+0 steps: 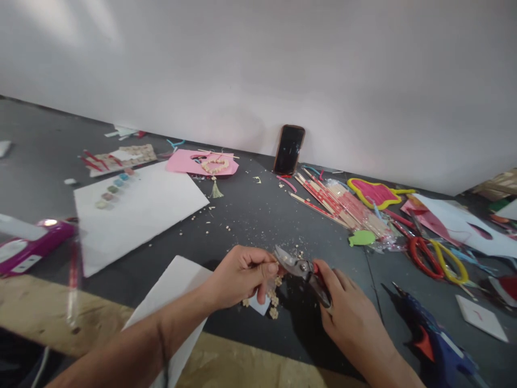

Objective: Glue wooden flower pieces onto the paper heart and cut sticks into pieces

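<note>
My right hand (347,302) is wrapped round red-handled pruning shears (301,267), whose blades point left toward my left fingertips. My left hand (246,275) is pinched closed near the blade tips; what it holds is too small and covered to name. Just below my left fingertips are several small tan flower-shaped pieces (273,304) beside a little white piece (259,305). Pale crumbs are scattered on the dark table (242,215) beyond both hands.
A phone (289,150) leans on the wall. White sheets (137,210) and a purple tool (36,245) lie left, pink paper (181,161) with a beaded string behind. At right are wrapped sticks (339,202), red-and-yellow scissors (424,257) and a blue glue gun (432,334).
</note>
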A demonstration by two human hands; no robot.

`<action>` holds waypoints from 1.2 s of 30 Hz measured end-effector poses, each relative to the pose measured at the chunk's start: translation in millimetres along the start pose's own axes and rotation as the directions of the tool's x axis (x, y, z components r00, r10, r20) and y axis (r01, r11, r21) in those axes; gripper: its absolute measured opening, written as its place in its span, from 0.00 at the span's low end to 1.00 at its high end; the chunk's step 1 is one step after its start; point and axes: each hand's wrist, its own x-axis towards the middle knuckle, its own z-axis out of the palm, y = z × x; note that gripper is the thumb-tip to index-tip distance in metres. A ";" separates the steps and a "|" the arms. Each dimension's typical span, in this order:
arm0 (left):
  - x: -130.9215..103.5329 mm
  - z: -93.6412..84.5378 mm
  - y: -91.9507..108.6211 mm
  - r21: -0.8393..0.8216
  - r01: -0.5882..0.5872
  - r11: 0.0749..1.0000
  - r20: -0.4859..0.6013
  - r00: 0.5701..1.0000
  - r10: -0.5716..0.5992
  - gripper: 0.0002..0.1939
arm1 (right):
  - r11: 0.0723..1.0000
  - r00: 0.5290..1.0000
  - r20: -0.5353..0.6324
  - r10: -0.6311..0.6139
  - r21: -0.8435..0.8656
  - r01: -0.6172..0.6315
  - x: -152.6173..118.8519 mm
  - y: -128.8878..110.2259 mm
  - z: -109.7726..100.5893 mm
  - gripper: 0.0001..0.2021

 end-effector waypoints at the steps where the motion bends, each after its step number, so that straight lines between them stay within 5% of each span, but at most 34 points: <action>1: 0.9 0.2 -0.6 0.001 0.010 1.000 -0.013 1.000 -0.010 0.18 | 1.000 1.000 0.007 0.009 -0.008 -0.009 0.5 -0.1 -0.3 0.29; 9: 6.5 3.8 1.7 0.004 0.019 1.000 -0.167 0.986 -0.018 0.07 | 0.998 0.998 -0.065 0.023 -0.064 -0.027 4.4 3.7 -0.4 0.28; 17: 3.4 -1.4 -0.9 0.033 -0.040 0.999 -0.058 0.997 0.041 0.11 | 0.998 0.997 -0.073 -0.020 -0.067 0.015 2.3 3.1 -0.3 0.33; 24: 2.9 -4.0 -4.7 -0.121 -0.002 0.993 -0.002 1.000 0.002 0.14 | 0.999 0.999 -0.025 -0.024 0.021 0.024 1.4 -1.3 1.8 0.31; 31: 5.7 -1.2 -7.3 -0.101 0.031 0.994 -0.063 0.997 -0.037 0.12 | 0.999 0.999 0.039 0.032 -0.017 -0.031 0.9 -1.1 0.1 0.27; 36: 5.4 2.7 -2.2 -0.059 0.034 0.998 -0.153 0.987 -0.043 0.09 | 0.997 0.999 -0.024 0.042 -0.064 -0.043 3.3 -0.2 -2.5 0.29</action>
